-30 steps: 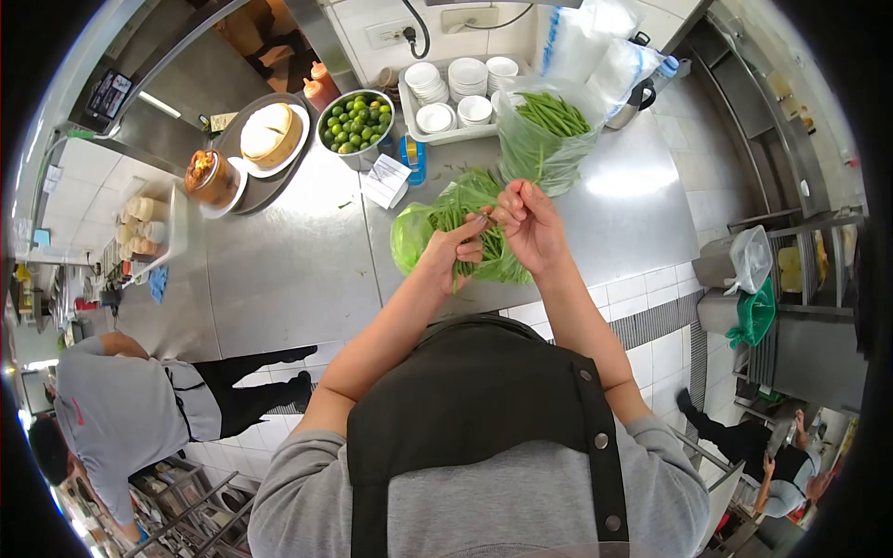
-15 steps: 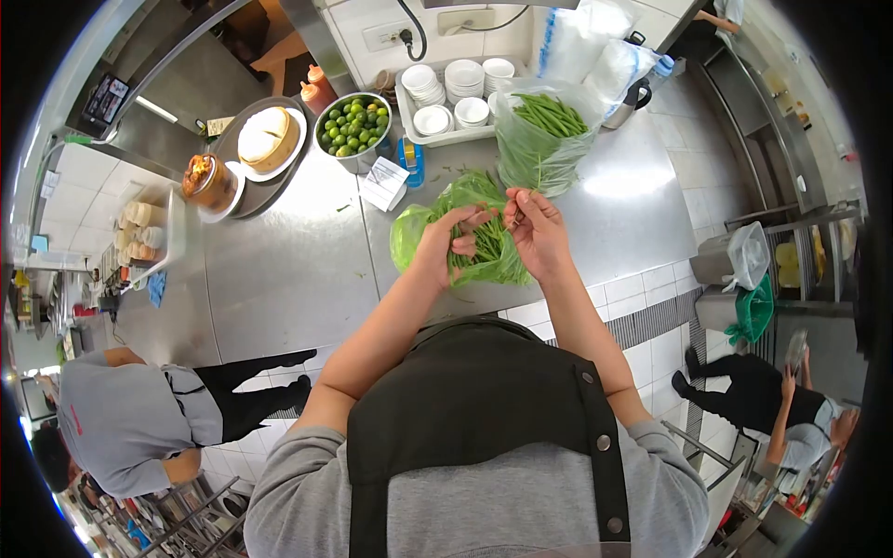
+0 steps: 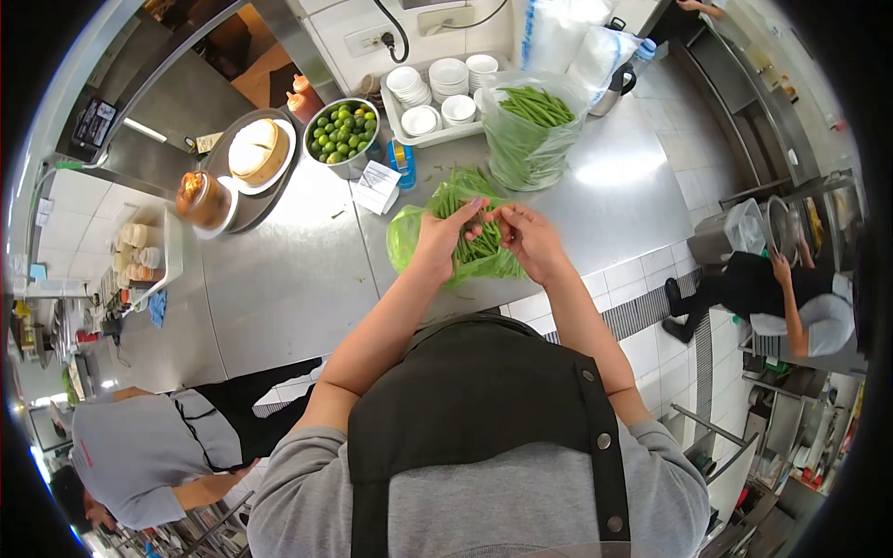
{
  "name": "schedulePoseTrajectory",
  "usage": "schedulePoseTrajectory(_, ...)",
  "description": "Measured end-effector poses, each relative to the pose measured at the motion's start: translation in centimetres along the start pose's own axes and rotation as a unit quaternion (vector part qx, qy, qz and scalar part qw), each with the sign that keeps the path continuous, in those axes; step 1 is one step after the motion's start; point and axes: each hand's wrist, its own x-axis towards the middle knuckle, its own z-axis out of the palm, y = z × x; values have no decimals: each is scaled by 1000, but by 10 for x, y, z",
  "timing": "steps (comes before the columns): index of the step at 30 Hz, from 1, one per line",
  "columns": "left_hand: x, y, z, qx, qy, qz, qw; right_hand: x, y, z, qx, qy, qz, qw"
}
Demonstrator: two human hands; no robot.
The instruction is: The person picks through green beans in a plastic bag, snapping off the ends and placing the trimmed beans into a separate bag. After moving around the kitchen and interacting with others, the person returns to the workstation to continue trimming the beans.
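Note:
A green plastic bag (image 3: pixel 406 237) lies open on the steel counter (image 3: pixel 288 279), with a heap of green beans (image 3: pixel 479 249) in it. My left hand (image 3: pixel 447 237) rests over the heap, fingers pinched on a green bean at its top. Facing it, my right hand (image 3: pixel 528 239) has its fingertips on the same bean, the two hands nearly touching. Behind them stands a clear bag (image 3: pixel 526 130), upright and filled with more green beans.
At the back are a metal bowl of limes (image 3: pixel 340 135), a white tray of stacked small dishes (image 3: pixel 437 93), a bamboo steamer on a round tray (image 3: pixel 256 153), a lidded jar (image 3: pixel 203 198) and a paper slip (image 3: pixel 376 186). Co-workers stand at lower left (image 3: pixel 158 446) and right (image 3: pixel 791 307).
My hands dropped from chest height onto the bean heap and came together again. The co-worker on the right walked up toward the shelving; the one at the left bent lower.

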Motion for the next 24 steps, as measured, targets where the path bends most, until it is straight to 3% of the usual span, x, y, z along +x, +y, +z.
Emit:
schedulePoseTrajectory(3,0,0,0,30,-5,32,999,-13,-3,13,-3,-8,39,999)
schedulePoseTrajectory(6,3,-1,-2,39,1,49,998,-18,-1,21,-100,9,51,994)
schedulePoseTrajectory(12,-3,4,-8,36,-8,50,998,-14,9,17,-187,-36,-4,982)
schedulePoseTrajectory(16,-3,1,-19,17,18,72,997,-8,11,26,-235,-10,-28,972)
schedulePoseTrajectory(19,-6,1,-32,-68,7,19,997,-1,13,33,-266,3,-45,963)
schedulePoseTrajectory(24,-20,0,-40,-75,49,4,996,9,21,49,-374,-5,-105,922)
